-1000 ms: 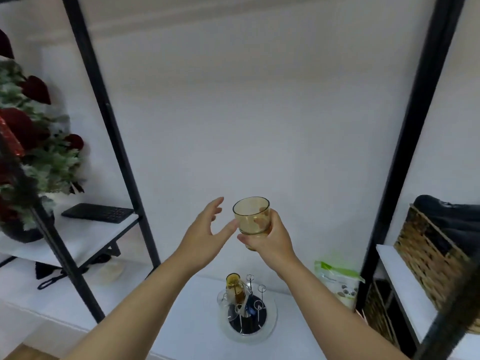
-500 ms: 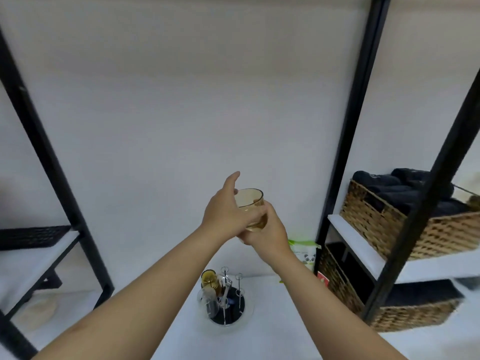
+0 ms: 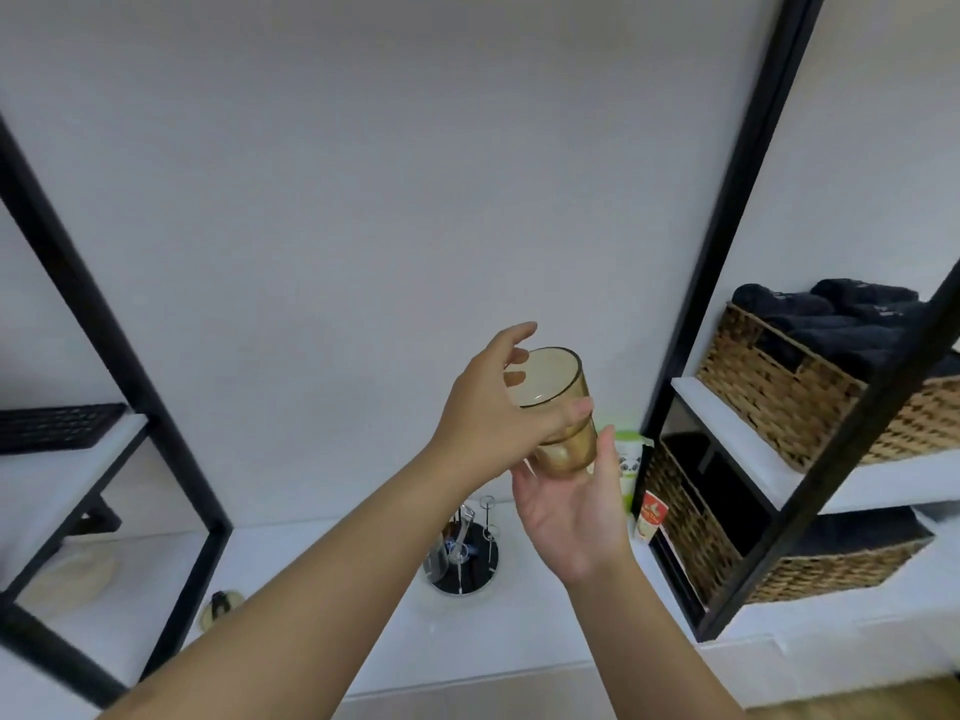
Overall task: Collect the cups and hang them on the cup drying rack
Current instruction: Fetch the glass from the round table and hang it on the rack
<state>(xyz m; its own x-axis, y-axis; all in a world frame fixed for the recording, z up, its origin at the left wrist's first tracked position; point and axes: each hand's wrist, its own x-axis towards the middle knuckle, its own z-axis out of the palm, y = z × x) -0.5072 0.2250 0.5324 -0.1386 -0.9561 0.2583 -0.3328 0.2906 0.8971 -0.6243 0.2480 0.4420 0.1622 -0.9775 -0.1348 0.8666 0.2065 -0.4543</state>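
Note:
An amber glass cup is held upright in mid-air in front of the white wall. My left hand wraps its rim and upper side, thumb across the front. My right hand lies palm up under the cup's base, fingers spread. Below them on the white counter stands the cup drying rack, a round dark base with thin wire pegs. A clear glass hangs on its left side, partly hidden by my left forearm.
Black-framed shelving stands on both sides. The right shelves hold wicker baskets with dark towels. A green-and-white pack and a small carton sit beside the rack. A keyboard lies on the left shelf.
My left hand closed around the cup's rim and my right hand opened beneath it. The view swung right, and the flowers at the left left the frame.

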